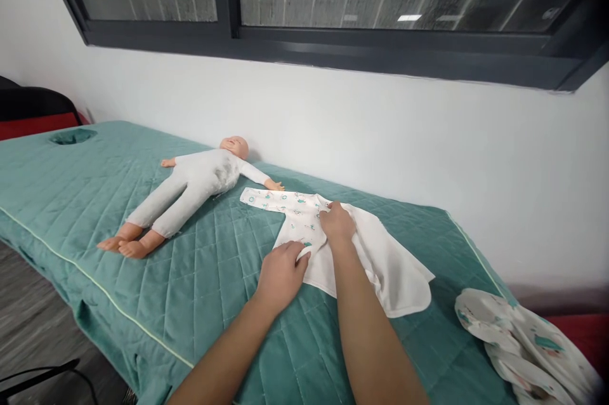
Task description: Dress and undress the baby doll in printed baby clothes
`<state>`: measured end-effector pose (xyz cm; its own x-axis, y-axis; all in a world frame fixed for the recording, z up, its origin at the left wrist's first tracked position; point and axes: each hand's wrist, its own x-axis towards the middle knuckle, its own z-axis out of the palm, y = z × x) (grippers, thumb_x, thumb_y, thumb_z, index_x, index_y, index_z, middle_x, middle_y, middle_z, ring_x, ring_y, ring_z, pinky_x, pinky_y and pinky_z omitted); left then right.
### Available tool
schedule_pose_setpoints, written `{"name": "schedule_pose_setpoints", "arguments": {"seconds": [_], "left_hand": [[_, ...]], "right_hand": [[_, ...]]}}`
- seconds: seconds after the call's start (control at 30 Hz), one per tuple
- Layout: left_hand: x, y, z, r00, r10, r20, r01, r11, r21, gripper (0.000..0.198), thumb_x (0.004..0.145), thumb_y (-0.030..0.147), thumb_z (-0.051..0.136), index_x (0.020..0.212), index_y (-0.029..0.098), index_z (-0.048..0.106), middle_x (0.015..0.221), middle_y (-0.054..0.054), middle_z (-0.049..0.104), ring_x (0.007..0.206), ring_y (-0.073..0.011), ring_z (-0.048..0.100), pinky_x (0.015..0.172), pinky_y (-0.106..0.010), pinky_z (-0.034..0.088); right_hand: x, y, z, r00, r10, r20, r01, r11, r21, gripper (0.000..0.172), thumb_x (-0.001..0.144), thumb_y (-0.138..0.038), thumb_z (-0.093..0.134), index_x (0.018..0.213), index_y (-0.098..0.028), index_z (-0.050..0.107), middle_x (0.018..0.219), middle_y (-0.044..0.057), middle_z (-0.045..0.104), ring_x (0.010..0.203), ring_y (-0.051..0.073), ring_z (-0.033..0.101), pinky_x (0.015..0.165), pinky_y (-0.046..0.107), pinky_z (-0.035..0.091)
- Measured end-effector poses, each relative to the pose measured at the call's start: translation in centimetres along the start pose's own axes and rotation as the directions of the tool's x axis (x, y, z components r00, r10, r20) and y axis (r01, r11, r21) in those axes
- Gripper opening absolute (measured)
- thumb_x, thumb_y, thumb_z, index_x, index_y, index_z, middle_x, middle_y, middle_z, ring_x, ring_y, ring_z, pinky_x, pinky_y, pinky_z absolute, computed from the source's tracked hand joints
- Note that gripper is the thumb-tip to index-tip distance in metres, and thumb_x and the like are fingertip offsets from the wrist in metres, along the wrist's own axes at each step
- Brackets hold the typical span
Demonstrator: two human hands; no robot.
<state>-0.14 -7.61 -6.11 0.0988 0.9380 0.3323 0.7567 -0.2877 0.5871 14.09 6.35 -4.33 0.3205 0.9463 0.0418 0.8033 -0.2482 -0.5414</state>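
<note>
Green quilted cover (238, 237) spans my head view, and on it, right of centre, lies the white garment (380, 237), both hands upon it. I find the left hand (281, 273) palm down, wrist nearly straight, thumb and forefinger closed on a fold at the near part of the printed front. I record the right hand (339, 222) farther forward, forearm steep, fingers curled and gripping the cloth around its middle; its fingertips are partly hidden from me. The hands stand near each other, not touching.

Edges: pale piping (64, 254) marks the near side of the cover, crossing under my left forearm's side of the view. The far side meets the white wall (380, 119). Green quilting separates the left hand from the doll (190, 195), which lies on its back; one doll hand is just beside the garment's sleeve (266, 197). To the right, a patterned cloth (533, 348) lies at the end.
</note>
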Motion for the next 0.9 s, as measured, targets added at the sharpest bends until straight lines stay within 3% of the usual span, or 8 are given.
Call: {"name": "schedule_pose_setpoints", "arguments": {"seconds": [0.17,0.23,0.27,0.37,0.43,0.6,0.73,0.9], "left_hand": [[0.3,-0.6,0.0,0.993,-0.092,-0.078,0.076,0.979,-0.189,0.027,0.095,0.036,0.047,0.085,0.02,0.066,0.075,0.0,0.065,0.07,-0.0151,0.058,0.064,-0.027,0.042],[0.4,-1.2,-0.3,0.958,-0.205,-0.201,0.131,0.934,-0.331,0.029,0.095,0.04,0.045,0.087,0.019,0.064,0.074,0.0,0.062,0.068,-0.0142,0.057,0.061,-0.026,0.043],[0.5,-1.6,-0.4,0.912,-0.282,-0.298,0.152,0.906,-0.394,0.028,0.096,0.04,0.044,0.093,0.019,0.062,0.081,-0.001,0.063,0.072,-0.0145,0.058,0.063,-0.025,0.045],[0.5,-2.6,-0.9,0.691,-0.404,-0.599,0.172,0.897,-0.407,0.028,0.095,0.034,0.046,0.118,0.02,0.051,0.116,-0.009,0.056,0.104,-0.0194,0.057,0.082,-0.032,0.051],[0.4,-2.8,-1.1,0.64,-0.327,-0.695,0.17,0.943,-0.287,0.034,0.093,0.029,0.05,0.125,0.019,0.046,0.129,-0.014,0.046,0.122,-0.0238,0.047,0.099,-0.041,0.045],[0.4,-2.0,-0.8,0.787,-0.044,-0.615,0.004,0.998,-0.066,0.026,0.091,0.017,0.046,0.117,0.018,0.052,0.124,-0.014,0.049,0.12,-0.0255,0.047,0.103,-0.048,0.041],[0.5,-1.6,-0.4,0.906,0.145,-0.397,-0.126,0.989,0.075,0.028,0.087,0.007,0.045,0.11,0.018,0.056,0.116,-0.011,0.06,0.112,-0.0242,0.053,0.096,-0.045,0.047],[0.4,-1.5,0.3,0.935,0.318,-0.155,-0.287,0.938,0.194,0.035,0.085,0.004,0.044,0.113,0.017,0.058,0.116,-0.01,0.066,0.123,-0.0229,0.054,0.102,-0.042,0.048]], "right_hand": [[0.2,-0.1,0.1,0.999,-0.045,0.014,0.04,0.975,0.219,0.035,0.08,-0.025,0.057,0.113,-0.017,0.061,0.107,0.016,0.067,0.109,0.033,0.061,0.094,0.049,0.044],[0.1,-0.5,0.3,0.991,-0.132,0.035,0.11,0.924,0.366,0.04,0.084,-0.032,0.054,0.122,-0.019,0.058,0.109,0.011,0.069,0.105,0.025,0.064,0.09,0.041,0.049],[0.0,-0.7,0.4,0.981,-0.188,0.044,0.15,0.885,0.44,0.043,0.087,-0.035,0.051,0.127,-0.021,0.054,0.111,0.008,0.069,0.102,0.022,0.065,0.087,0.036,0.051],[-0.4,-1.4,0.9,0.942,-0.333,0.054,0.237,0.768,0.594,0.047,0.09,-0.043,0.046,0.133,-0.024,0.05,0.118,0.005,0.068,0.101,0.016,0.066,0.081,0.028,0.053],[-0.5,-1.5,1.5,0.926,-0.372,0.057,0.258,0.739,0.622,0.043,0.089,-0.043,0.048,0.125,-0.021,0.056,0.116,0.006,0.069,0.101,0.017,0.066,0.081,0.028,0.054],[-0.2,-0.9,2.6,0.933,-0.359,0.018,0.3,0.806,0.51,0.028,0.087,-0.028,0.045,0.102,-0.015,0.064,0.102,0.008,0.07,0.098,0.019,0.065,0.092,0.036,0.049],[-1.0,-0.9,3.1,0.894,-0.447,0.017,0.411,0.835,0.366,0.031,0.084,-0.016,0.048,0.109,-0.016,0.065,0.121,0.008,0.066,0.117,0.02,0.056,0.109,0.038,0.036],[-3.6,-0.7,2.7,0.808,-0.584,0.079,0.545,0.792,0.277,0.044,0.083,-0.017,0.057,0.128,-0.018,0.059,0.143,0.009,0.052,0.135,0.022,0.043,0.116,0.038,0.027]]}}
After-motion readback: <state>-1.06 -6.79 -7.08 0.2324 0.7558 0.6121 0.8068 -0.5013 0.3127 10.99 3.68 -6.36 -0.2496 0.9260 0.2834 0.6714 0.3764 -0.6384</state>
